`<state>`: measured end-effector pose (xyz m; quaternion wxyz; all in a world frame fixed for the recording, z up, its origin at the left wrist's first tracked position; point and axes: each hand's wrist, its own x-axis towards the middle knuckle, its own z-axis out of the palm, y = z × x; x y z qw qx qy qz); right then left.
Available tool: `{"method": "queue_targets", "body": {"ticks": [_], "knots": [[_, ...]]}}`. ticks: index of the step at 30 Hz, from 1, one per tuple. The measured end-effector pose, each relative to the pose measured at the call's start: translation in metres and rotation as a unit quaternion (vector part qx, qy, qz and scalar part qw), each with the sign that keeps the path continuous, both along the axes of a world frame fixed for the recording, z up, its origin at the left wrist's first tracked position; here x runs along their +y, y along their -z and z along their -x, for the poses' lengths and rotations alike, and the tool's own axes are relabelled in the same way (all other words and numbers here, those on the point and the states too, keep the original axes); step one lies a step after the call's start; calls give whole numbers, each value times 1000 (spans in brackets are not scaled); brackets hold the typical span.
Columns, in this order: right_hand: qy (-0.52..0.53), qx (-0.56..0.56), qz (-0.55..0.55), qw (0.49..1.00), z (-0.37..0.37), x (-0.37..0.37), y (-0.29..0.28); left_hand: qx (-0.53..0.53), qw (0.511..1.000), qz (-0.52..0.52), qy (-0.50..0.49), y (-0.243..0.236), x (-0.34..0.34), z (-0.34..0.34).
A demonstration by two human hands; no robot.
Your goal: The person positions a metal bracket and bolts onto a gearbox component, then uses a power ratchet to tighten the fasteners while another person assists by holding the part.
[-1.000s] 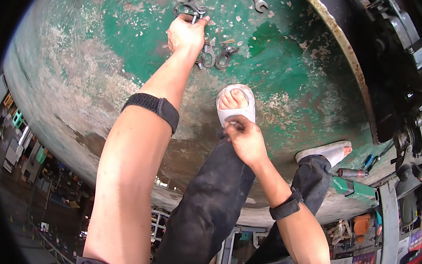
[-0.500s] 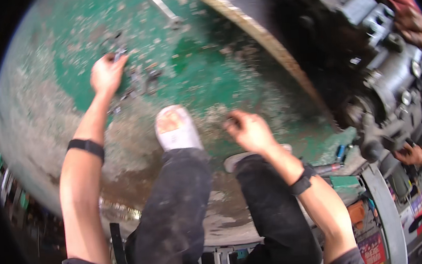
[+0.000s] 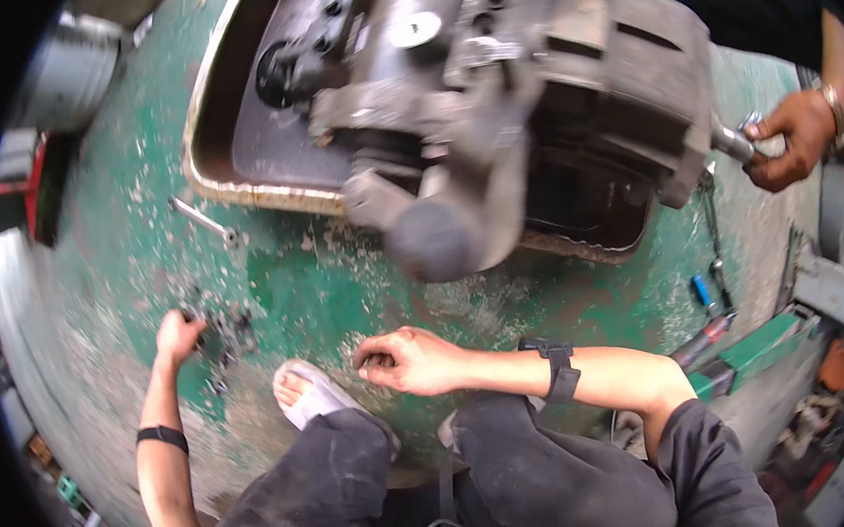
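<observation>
My left hand [image 3: 179,339] is low over the floor at the left, its fingers closed at the edge of a loose group of small metal parts [image 3: 234,330]. What those fingers hold is too small to name. In front of my body, my right hand [image 3: 412,359] hovers with curled fingers; whatever may be inside them is hidden. Beyond it, a large grey metal machine assembly [image 3: 625,55] with a rounded end sits over a dark tray [image 3: 280,193] with a worn, pale rim. A metal wrench [image 3: 203,220] lies between the tray and the small parts.
At the right, another person's hand [image 3: 793,139] grips a metal fitting or tool against the assembly. A blue-handled tool [image 3: 701,290], a long dark tool [image 3: 712,223] and a green box [image 3: 766,349] lie nearer. A metal drum [image 3: 74,71] stands far left.
The view has swung right, bringing the whole assembly and tray toward the middle. My left hand has come closer to the small parts, and my right forearm now lies more across my body.
</observation>
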<state>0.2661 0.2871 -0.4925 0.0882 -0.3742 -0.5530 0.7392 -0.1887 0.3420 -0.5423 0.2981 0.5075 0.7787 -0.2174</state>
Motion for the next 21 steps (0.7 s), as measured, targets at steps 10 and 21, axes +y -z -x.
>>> {"method": "queue_targets", "body": {"ticks": [10,21], "knots": [[175,172,81,966,9,-7,-24,27,990,114,-78,-35,25,-13],[246,165,148,944,14,-3,-5,17,990,134,37,24,29,0]]}}
